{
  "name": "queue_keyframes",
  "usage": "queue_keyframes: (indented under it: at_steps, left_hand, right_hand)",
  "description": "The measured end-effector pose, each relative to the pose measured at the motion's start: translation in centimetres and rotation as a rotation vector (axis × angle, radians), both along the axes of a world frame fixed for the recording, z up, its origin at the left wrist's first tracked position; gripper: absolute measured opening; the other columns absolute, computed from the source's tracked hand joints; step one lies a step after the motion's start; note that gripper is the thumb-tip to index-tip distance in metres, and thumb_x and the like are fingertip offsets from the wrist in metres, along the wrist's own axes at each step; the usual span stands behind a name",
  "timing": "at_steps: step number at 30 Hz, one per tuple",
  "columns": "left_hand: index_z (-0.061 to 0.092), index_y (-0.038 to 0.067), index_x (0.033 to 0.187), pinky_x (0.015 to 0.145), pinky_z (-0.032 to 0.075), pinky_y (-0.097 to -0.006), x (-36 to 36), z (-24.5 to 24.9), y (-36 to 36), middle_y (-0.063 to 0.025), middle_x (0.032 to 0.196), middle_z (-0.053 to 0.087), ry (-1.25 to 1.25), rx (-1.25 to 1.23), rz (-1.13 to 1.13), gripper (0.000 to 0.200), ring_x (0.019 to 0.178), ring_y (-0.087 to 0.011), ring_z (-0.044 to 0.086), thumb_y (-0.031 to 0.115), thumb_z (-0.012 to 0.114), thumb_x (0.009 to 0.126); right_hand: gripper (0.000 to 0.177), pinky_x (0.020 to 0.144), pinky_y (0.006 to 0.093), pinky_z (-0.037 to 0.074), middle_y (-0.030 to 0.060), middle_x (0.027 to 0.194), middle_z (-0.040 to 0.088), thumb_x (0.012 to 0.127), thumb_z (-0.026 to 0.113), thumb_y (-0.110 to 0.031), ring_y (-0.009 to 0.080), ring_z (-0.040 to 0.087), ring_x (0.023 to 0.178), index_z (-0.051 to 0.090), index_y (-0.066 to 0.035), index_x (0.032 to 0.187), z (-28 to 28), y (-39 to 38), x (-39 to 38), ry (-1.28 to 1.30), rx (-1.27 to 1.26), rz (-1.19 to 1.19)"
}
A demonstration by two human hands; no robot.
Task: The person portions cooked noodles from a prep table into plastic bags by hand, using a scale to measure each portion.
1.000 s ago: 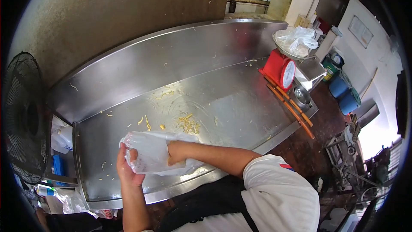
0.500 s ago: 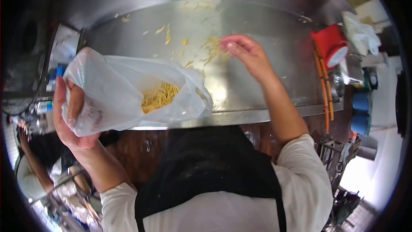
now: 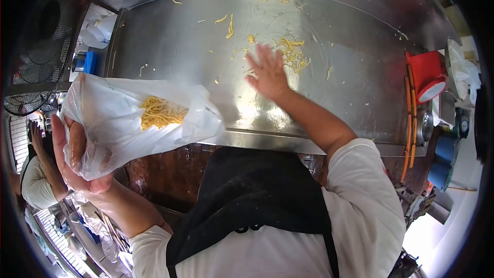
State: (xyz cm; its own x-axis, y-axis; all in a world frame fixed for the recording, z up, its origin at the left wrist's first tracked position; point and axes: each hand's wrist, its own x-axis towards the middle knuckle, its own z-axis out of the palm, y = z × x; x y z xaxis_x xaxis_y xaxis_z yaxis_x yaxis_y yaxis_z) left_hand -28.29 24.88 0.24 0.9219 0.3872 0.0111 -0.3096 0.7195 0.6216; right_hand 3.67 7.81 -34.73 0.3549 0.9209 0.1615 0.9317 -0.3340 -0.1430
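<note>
At the left, my left hand (image 3: 82, 157) grips one end of a translucent plastic bag (image 3: 121, 103), its fingers wrapped round it. A clump of yellow noodles (image 3: 160, 113) shows inside the bag, whose other end reaches the front edge of the metal work surface (image 3: 170, 46). My right hand (image 3: 268, 71), slightly blurred, is over the surface with its fingers spread and nothing in it. Just beyond and to the right of it lies a small heap of loose noodles (image 3: 292, 54). Several stray strands are scattered farther back and to the left.
Two long sticks (image 3: 410, 123) and a red container (image 3: 426, 74) are at the right end, with a white plastic bag (image 3: 463, 69) beyond. A fan (image 3: 41, 51) and a blue object (image 3: 89, 63) are at the left. Another person (image 3: 42, 175) is at the lower left.
My right hand has moved left and a little toward me, its fingers now spread. My left hand and the bag sit slightly farther left. The whole view has shifted.
</note>
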Motion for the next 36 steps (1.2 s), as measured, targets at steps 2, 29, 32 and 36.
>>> queue_keyframes:
  at_steps: [2,29,32,36]
  left_hand:
    - [0.045,-0.005,0.136,0.100,0.049,-0.0558,-0.2,-0.4,0.4,-0.0128,0.097,0.068,-0.034,0.037,0.043,0.058,0.109,-0.0273,0.065,0.043,0.028,0.108]
    - [0.027,-0.001,0.152,0.046,0.045,-0.0293,3.8,-7.2,-0.7,0.0013,0.051,0.039,0.332,-0.208,0.348,0.059,0.042,-0.0126,0.043,0.039,0.031,0.109]
    - [0.032,-0.001,0.149,0.047,0.044,-0.0289,3.8,-7.3,-0.1,0.0015,0.051,0.038,0.324,-0.233,0.354,0.056,0.043,-0.0125,0.042,0.038,0.031,0.109]
    - [0.040,0.000,0.143,0.047,0.042,-0.0289,4.3,-7.6,-0.1,0.0016,0.050,0.038,0.283,-0.229,0.312,0.052,0.044,-0.0125,0.042,0.037,0.032,0.109]
  right_hand:
    - [0.083,0.119,0.0590,0.008,0.0226,0.161,0.021,0.090,0.055,-0.061,0.0392,0.016,0.150,0.033,-0.012,0.154,0.0,-0.5,4.3,-0.012,0.046,-0.241]
    - [0.045,0.118,0.0490,0.025,0.0153,0.148,0.046,0.093,0.059,-0.044,0.0357,0.037,0.140,0.065,-0.010,0.122,-2.9,15.5,7.8,0.440,0.128,0.321]
    - [0.027,0.110,0.0498,0.035,0.0141,0.131,0.060,0.093,0.061,-0.034,0.0359,0.052,0.126,0.069,-0.009,0.098,-0.7,10.2,3.7,0.082,0.399,0.300]
    - [0.021,0.091,0.0462,0.048,0.0058,0.104,0.064,0.087,0.068,-0.033,0.0290,0.060,0.103,0.066,-0.013,0.084,-0.7,10.5,5.1,0.168,0.318,0.161]
